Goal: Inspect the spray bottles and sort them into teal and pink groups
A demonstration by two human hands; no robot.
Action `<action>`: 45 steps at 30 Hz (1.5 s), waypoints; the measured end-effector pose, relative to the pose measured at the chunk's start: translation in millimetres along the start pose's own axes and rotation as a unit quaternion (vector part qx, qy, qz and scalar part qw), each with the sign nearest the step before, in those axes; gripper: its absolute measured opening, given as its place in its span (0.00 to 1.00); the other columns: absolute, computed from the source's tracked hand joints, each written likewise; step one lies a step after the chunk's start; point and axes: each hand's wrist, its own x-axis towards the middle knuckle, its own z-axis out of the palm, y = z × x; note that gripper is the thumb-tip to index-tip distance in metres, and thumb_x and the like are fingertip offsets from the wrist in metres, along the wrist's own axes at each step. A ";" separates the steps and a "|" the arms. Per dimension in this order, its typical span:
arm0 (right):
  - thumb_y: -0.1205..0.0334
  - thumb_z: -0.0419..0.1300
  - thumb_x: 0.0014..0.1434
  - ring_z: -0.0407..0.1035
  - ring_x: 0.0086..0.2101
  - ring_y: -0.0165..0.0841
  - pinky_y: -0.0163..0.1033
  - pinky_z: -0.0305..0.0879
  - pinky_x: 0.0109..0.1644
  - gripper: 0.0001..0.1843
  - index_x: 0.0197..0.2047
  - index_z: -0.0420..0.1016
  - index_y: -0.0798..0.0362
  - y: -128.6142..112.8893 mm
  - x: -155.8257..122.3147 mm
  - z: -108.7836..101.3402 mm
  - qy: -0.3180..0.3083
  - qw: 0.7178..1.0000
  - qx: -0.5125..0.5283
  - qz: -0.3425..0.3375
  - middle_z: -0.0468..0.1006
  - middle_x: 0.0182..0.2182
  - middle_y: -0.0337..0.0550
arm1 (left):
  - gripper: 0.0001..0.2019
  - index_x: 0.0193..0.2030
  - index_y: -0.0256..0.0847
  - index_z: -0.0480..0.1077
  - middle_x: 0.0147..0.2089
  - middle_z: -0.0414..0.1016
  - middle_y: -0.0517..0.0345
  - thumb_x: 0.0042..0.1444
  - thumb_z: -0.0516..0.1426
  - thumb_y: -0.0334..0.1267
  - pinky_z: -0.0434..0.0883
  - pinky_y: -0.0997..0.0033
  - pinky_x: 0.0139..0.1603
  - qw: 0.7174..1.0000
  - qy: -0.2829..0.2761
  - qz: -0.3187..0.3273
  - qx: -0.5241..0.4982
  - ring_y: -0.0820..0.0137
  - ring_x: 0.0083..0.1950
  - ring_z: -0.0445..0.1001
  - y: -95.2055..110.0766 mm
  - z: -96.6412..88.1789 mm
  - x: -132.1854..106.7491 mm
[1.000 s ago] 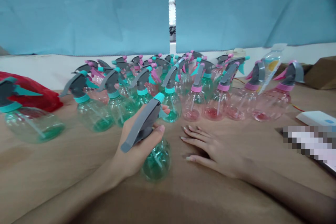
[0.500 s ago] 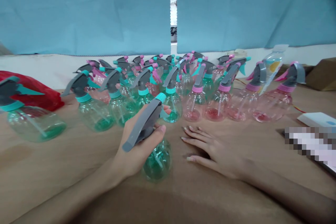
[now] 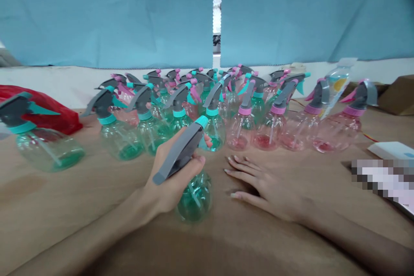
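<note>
My left hand (image 3: pixel 168 181) is wrapped round the neck of a green spray bottle (image 3: pixel 194 198) with a grey trigger head and teal nozzle; the bottle stands on the brown table (image 3: pixel 80 198) right in front of me. My right hand (image 3: pixel 261 183) lies flat on the table just to the right of that bottle, fingers stretched out and holding nothing. Behind both hands stands a crowd of several spray bottles, green ones (image 3: pixel 121 138) to the left and pink ones (image 3: pixel 270 131) to the right.
One green bottle (image 3: pixel 42 146) stands apart at the far left before a red bag (image 3: pixel 58 114). A white box (image 3: pixel 393 150) and a blurred flat item (image 3: pixel 384 179) lie at the right; a brown carton (image 3: pixel 396 95) sits at the back right. Blue curtains (image 3: pixel 113 17) hang behind.
Almost nothing has changed: both hands keep their places and the view has shifted slightly to the left.
</note>
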 end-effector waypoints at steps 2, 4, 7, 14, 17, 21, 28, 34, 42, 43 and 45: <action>0.43 0.50 0.61 0.45 0.64 0.40 0.54 0.45 0.65 0.31 0.63 0.58 0.47 0.6 -0.2 0.9 0.005 1.000 0.004 -0.002 0.53 0.65 0.42 | 0.05 0.39 0.49 0.65 0.23 0.64 0.66 0.55 0.53 0.38 0.61 0.67 0.28 1.000 -0.008 -0.001 -0.002 0.70 0.24 0.65 1.9 -0.5 0.3; 0.43 0.51 0.61 0.45 0.64 0.41 0.55 0.45 0.65 0.30 0.63 0.58 0.46 1.5 -0.3 1.9 0.011 1.000 0.009 -0.005 0.53 0.65 0.41 | 0.05 0.38 0.49 0.65 0.22 0.64 0.66 0.54 0.52 0.39 0.60 0.66 0.27 1.000 -0.014 -0.006 -0.003 0.70 0.23 0.64 3.6 -0.7 0.5; 0.43 0.50 0.61 0.45 0.64 0.41 0.55 0.45 0.65 0.31 0.63 0.59 0.47 3.3 0.1 3.2 0.009 1.000 -0.001 -0.009 0.53 0.65 0.43 | 0.03 0.35 0.48 0.65 0.28 0.70 0.63 0.52 0.53 0.39 0.62 0.67 0.27 1.000 0.002 0.003 -0.001 0.70 0.24 0.66 4.3 -1.1 -0.1; 0.43 0.52 0.60 0.50 0.62 0.43 0.56 0.48 0.64 0.32 0.64 0.57 0.47 -5.0 2.1 3.7 0.030 0.999 0.011 -0.013 0.58 0.63 0.46 | 0.09 0.42 0.50 0.67 0.27 0.70 0.64 0.53 0.53 0.39 0.65 0.67 0.27 0.999 0.016 0.023 0.039 0.69 0.25 0.68 4.7 -3.5 -0.7; 0.41 0.54 0.58 0.53 0.61 0.45 0.57 0.52 0.62 0.35 0.64 0.55 0.46 -22.8 6.3 3.2 0.027 0.998 0.048 0.006 0.61 0.62 0.47 | 0.13 0.47 0.52 0.66 0.28 0.71 0.65 0.54 0.52 0.36 0.67 0.67 0.30 0.998 0.014 0.030 0.055 0.69 0.26 0.70 7.5 -3.3 -1.6; 0.36 0.58 0.51 0.60 0.57 0.47 0.55 0.60 0.57 0.44 0.64 0.53 0.50 -56.4 20.7 4.1 0.028 0.993 0.114 0.022 0.65 0.59 0.51 | 0.12 0.46 0.48 0.67 0.30 0.73 0.62 0.54 0.54 0.36 0.71 0.67 0.36 0.998 0.029 0.029 0.056 0.66 0.35 0.74 8.1 -5.2 -8.2; 0.35 0.61 0.45 0.63 0.54 0.51 0.56 0.64 0.52 0.47 0.62 0.55 0.49 -103.0 60.6 15.7 0.007 0.985 0.171 0.003 0.66 0.57 0.53 | 0.18 0.50 0.46 0.66 0.41 0.76 0.58 0.53 0.58 0.47 0.74 0.69 0.34 0.995 0.075 0.022 0.059 0.68 0.35 0.76 3.3 -39.4 -31.6; 0.37 0.62 0.47 0.65 0.53 0.47 0.53 0.66 0.52 0.44 0.62 0.55 0.49 -138.3 100.6 29.8 -0.032 0.973 0.218 -0.069 0.69 0.56 0.51 | 0.25 0.52 0.44 0.65 0.36 0.77 0.55 0.50 0.59 0.52 0.72 0.63 0.32 0.968 0.120 -0.032 0.219 0.59 0.35 0.76 -11.1 -89.9 -63.3; 0.38 0.62 0.48 0.66 0.52 0.47 0.52 0.67 0.50 0.44 0.62 0.55 0.51 -181.4 155.4 58.8 -0.048 0.971 0.202 -0.123 0.69 0.55 0.53 | 0.22 0.46 0.40 0.67 0.46 0.73 0.50 0.51 0.58 0.53 0.70 0.56 0.45 0.940 0.227 -0.084 0.241 0.57 0.45 0.73 -58.2 -143.1 -107.1; 0.38 0.62 0.48 0.67 0.51 0.47 0.52 0.67 0.49 0.44 0.61 0.56 0.52 -183.8 160.9 59.6 -0.046 0.972 0.190 -0.128 0.69 0.55 0.54 | 0.21 0.45 0.40 0.68 0.45 0.73 0.51 0.51 0.58 0.53 0.70 0.56 0.45 0.933 0.232 -0.085 0.261 0.58 0.44 0.73 -63.0 -150.8 -108.7; 0.38 0.61 0.49 0.69 0.49 0.45 0.50 0.68 0.48 0.40 0.58 0.61 0.54 -185.4 170.4 57.0 -0.008 0.980 0.153 -0.128 0.71 0.53 0.54 | 0.19 0.43 0.41 0.69 0.43 0.72 0.52 0.51 0.58 0.53 0.68 0.58 0.44 0.925 0.239 -0.059 0.291 0.59 0.43 0.71 -73.2 -167.3 -107.7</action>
